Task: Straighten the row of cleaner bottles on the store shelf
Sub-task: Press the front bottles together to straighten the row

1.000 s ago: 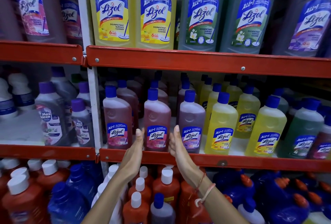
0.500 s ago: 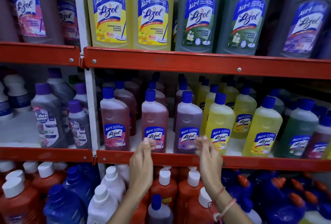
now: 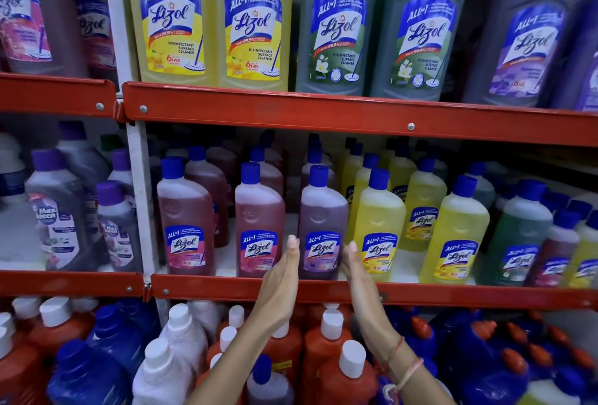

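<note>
One purple bottle (image 3: 323,226) stands at the front edge of the middle shelf (image 3: 356,289), just right of frame centre, blue cap up, long axis vertical, label facing out. It sits third in the front row: two pink bottles (image 3: 260,223) to its left, a yellow bottle (image 3: 378,230) close on its right.

Left hand (image 3: 281,278) is flat, palm turned toward the bottle's left flank, fingers straight and together, tip level with the label. Right hand (image 3: 357,270) mirrors it on the right flank, in the narrow gap beside the yellow bottle. Hands apart, bracketing the bottle low on its body; not curled round it. Whether the palms actually touch the plastic I cannot tell. Both hands look equally near.

Judgement: the bottle lies directly between the palms, so the coming move is a two-sided squeeze or nudge to square it with the row.

Versus half a second ago: hands were then lower at the shelf lip, fingers bent, in front of the second pink bottle and the yellow one. A second ago they bracketed the second pink bottle in this same flat pose. The bracket has moved one bottle to the right
</note>
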Tool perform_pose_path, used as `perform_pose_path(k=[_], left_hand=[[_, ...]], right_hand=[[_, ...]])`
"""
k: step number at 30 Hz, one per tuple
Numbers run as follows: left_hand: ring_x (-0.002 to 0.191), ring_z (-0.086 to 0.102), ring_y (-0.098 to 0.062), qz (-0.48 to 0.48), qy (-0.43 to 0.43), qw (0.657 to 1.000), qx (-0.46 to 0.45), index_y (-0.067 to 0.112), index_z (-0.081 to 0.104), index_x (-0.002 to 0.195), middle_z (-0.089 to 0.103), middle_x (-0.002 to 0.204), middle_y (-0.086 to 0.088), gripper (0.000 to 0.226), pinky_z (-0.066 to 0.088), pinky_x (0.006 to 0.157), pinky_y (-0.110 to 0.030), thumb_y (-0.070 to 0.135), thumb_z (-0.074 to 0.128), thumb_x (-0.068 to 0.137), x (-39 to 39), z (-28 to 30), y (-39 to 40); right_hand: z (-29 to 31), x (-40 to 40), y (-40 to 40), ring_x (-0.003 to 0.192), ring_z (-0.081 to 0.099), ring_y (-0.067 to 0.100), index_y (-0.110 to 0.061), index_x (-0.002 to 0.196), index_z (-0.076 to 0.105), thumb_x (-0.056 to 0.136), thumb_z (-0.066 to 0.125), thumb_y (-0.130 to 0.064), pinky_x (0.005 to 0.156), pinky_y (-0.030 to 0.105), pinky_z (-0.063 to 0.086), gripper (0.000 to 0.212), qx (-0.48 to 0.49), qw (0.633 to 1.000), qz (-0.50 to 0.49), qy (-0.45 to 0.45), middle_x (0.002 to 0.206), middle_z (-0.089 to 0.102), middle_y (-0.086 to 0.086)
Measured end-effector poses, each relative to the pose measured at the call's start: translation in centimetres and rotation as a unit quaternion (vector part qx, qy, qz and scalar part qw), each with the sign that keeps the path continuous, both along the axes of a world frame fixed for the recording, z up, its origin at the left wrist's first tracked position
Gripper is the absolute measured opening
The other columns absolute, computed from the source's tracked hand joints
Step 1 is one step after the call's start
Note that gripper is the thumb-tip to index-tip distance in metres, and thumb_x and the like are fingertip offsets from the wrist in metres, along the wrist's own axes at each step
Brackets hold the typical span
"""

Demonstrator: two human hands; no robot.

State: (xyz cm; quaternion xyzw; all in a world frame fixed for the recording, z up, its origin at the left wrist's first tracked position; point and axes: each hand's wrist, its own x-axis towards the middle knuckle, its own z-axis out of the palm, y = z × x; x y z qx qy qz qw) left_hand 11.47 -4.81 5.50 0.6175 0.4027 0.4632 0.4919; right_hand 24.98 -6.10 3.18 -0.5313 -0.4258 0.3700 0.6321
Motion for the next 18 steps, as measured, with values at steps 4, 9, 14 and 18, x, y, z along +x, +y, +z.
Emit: perform_pose_path(k=[4,9,14,18], left_hand=[[0.131,0.048,-0.012,0.002,-0.004,1.000,-0.016,0.055,0.057,0.116,0.057,0.117,0.024,0.082,0.029,0.119,-0.044,0.101,0.022,0.057,0.0,0.1,0.4],[0.127,0.052,-0.010,-0.001,0.006,1.000,-0.012,0.073,0.057,0.089,0.060,0.101,0.035,0.050,0.031,0.118,-0.046,0.098,0.023,0.062,0.6,0.0,0.5],[0.135,0.046,-0.016,0.002,-0.009,1.000,-0.015,0.040,0.050,0.137,0.053,0.143,0.007,0.105,0.030,0.118,-0.048,0.101,0.021,0.057,0.6,-0.4,0.9],[0.136,0.045,-0.018,0.019,-0.007,1.000,-0.014,0.034,0.046,0.142,0.049,0.148,0.001,0.113,0.031,0.118,-0.049,0.102,0.019,0.056,0.6,-0.5,1.0]], right_hand=[[0.3,0.3,-0.2,0.131,0.052,0.005,-0.035,0.138,0.053,0.070,0.041,-0.089,0.115,0.040,0.036,0.088,-0.012,1.000,-0.009,0.009,0.140,0.057,-0.016],[0.0,0.3,-0.2,0.131,0.053,0.009,-0.039,0.138,0.051,0.068,0.041,-0.092,0.116,0.044,0.037,0.088,-0.013,1.000,0.003,-0.002,0.143,0.056,-0.011],[0.7,0.4,-0.7,0.121,0.060,0.008,-0.040,0.123,0.063,0.065,0.042,-0.091,0.112,0.038,0.042,0.080,-0.019,1.000,0.016,0.010,0.127,0.067,-0.012],[1.1,0.7,-0.7,0.111,0.060,0.000,-0.048,0.095,0.066,0.074,0.043,-0.084,0.103,0.031,0.043,0.048,-0.015,1.000,0.010,0.017,0.109,0.067,-0.026]])
